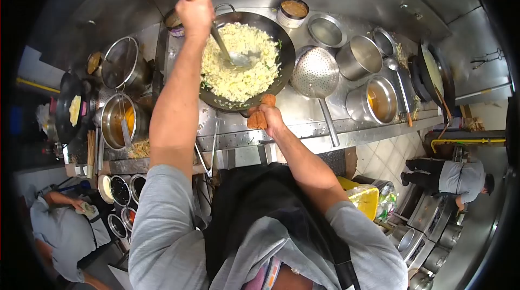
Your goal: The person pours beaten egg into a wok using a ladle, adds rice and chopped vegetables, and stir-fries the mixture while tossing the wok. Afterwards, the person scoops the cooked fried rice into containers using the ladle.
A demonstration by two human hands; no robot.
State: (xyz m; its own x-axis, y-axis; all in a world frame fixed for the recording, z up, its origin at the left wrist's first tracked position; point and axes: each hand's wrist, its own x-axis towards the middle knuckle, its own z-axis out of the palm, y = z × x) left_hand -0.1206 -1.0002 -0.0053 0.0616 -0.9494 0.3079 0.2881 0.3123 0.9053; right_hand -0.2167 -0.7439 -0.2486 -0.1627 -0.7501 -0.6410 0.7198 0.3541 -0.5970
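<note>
My left hand (196, 12) is closed around the ladle (223, 43), gripping it just below the wooden end of its handle. The ladle's metal bowl rests in fried rice (235, 81), pale yellow with green bits, which fills much of a large dark wok (288, 46). At the wok's near edge, my right hand (273, 118) is closed on an orange-brown cloth (257, 121). The cloth sits against the rim, and any wok handle beneath it is hidden.
Right of the wok lie a perforated strainer (316, 73), a steel pot (359, 58) and a pot of yellowish liquid (385, 100). Left stand more pots (111, 119). One co-worker (70, 230) is at lower left, another (460, 177) at far right. A yellow bin (364, 200) stands below.
</note>
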